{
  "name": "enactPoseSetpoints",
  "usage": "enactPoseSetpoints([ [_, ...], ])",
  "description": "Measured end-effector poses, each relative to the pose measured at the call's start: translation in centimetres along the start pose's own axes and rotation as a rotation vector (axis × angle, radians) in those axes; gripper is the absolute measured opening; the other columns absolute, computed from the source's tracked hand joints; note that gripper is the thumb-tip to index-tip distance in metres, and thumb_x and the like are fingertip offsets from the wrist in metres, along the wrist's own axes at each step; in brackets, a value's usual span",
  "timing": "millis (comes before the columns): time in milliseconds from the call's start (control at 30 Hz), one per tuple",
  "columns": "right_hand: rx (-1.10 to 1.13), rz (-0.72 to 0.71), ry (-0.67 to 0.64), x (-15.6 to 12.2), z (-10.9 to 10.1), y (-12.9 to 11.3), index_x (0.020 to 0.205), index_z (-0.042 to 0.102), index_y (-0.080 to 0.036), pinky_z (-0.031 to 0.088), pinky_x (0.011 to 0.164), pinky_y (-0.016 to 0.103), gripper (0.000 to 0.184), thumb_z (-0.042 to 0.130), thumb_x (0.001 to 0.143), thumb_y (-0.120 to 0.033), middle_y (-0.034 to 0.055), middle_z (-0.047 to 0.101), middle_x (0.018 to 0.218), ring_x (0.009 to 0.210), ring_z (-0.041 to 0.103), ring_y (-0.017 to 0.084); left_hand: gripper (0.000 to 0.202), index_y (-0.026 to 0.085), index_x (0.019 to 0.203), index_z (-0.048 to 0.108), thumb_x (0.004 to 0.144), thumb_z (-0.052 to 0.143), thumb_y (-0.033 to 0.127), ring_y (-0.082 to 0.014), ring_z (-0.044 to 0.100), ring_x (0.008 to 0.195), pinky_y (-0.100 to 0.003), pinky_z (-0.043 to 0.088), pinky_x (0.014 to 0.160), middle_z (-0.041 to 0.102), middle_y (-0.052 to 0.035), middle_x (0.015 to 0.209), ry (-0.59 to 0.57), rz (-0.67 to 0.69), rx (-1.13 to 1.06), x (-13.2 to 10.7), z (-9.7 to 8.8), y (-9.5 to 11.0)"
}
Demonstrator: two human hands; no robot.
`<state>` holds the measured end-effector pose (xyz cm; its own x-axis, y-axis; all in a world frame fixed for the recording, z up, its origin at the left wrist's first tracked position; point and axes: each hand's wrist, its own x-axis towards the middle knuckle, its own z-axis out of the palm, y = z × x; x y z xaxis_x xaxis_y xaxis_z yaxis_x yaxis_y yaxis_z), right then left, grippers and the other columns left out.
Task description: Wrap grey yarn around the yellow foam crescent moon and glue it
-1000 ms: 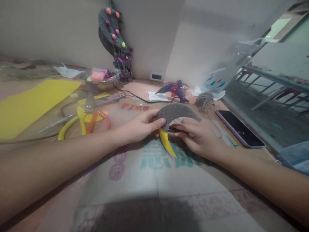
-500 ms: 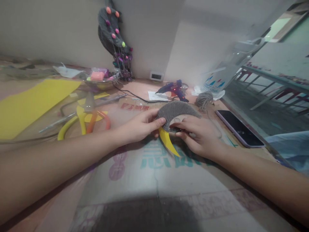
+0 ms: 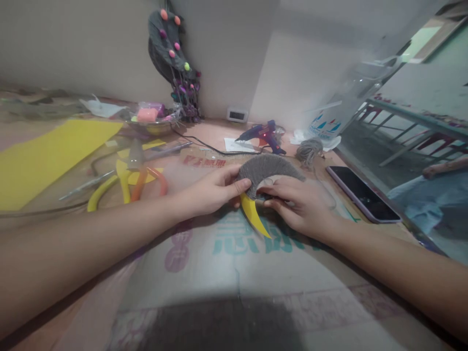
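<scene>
My left hand (image 3: pixel 224 190) is closed around the left side of a yellow crescent (image 3: pixel 256 217), its thumb pressed on top. Grey yarn is wound closely over the upper part of this crescent (image 3: pixel 268 168), while the pointed lower end shows bare yellow. At the inner curve, the fingers of my right hand (image 3: pixel 300 202) are pinched together on the grey yarn, though the fingers mostly hide the strand. Behind that hand lies a ball of grey yarn (image 3: pixel 310 152), and a thin loose strand loops down from it toward my right hand.
Pliers (image 3: pixel 137 170) with yellow and orange handles lie left, near a yellow sheet (image 3: pixel 58 156). A glue gun (image 3: pixel 261 135) rests at the back. Right are a phone (image 3: pixel 361 192) and a plastic jug (image 3: pixel 329 114). A decorated grey crescent (image 3: pixel 168 48) hangs behind. Another person's arm (image 3: pixel 444 167) shows far right.
Both my hands and the crescent stay almost where they were, with slight finger movement in the right. At the far right, a person's arm and clothing have come further into view.
</scene>
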<state>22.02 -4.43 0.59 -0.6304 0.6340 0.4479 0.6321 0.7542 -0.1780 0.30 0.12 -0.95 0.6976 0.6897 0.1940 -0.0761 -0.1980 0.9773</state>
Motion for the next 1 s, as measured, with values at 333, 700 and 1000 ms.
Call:
enactPoseSetpoints([
  [333,0.059,0.103,0.096,-0.2,-0.5,-0.3,0.104,0.060,-0.018,0.048,0.064,0.031,0.019,0.052,0.089,-0.026,0.0091,0.070,0.093,0.074,0.063,0.019,0.026,0.016,0.091,0.055,0.088,0.055,0.042,-0.0087,0.049,0.060,-0.022,0.041,0.056,0.052,0.0016,0.075,0.017,0.012,-0.022,-0.1,0.0,0.4],
  [700,0.245,0.320,-0.007,0.6,0.1,-0.4,0.090,0.069,-0.019,0.045,0.057,0.024,0.013,0.056,0.085,-0.020,0.0029,0.072,0.083,0.065,0.061,0.013,0.038,0.019,0.123,0.055,0.088,0.054,0.034,-0.0180,0.061,0.087,-0.030,0.047,0.076,0.067,-0.0069,0.108,0.145,-0.008,0.068,-0.6,-0.3,0.0],
  [1000,0.729,0.634,-0.084,1.1,0.6,-1.4,0.074,0.063,-0.018,0.037,0.048,0.023,0.025,0.061,0.082,-0.041,-0.0019,0.055,0.063,0.054,0.048,0.010,0.034,0.019,0.111,0.064,0.089,0.055,0.043,-0.0232,0.060,0.111,-0.037,0.046,0.097,0.069,-0.0079,0.113,0.094,0.134,0.228,-0.3,-0.6,-0.3],
])
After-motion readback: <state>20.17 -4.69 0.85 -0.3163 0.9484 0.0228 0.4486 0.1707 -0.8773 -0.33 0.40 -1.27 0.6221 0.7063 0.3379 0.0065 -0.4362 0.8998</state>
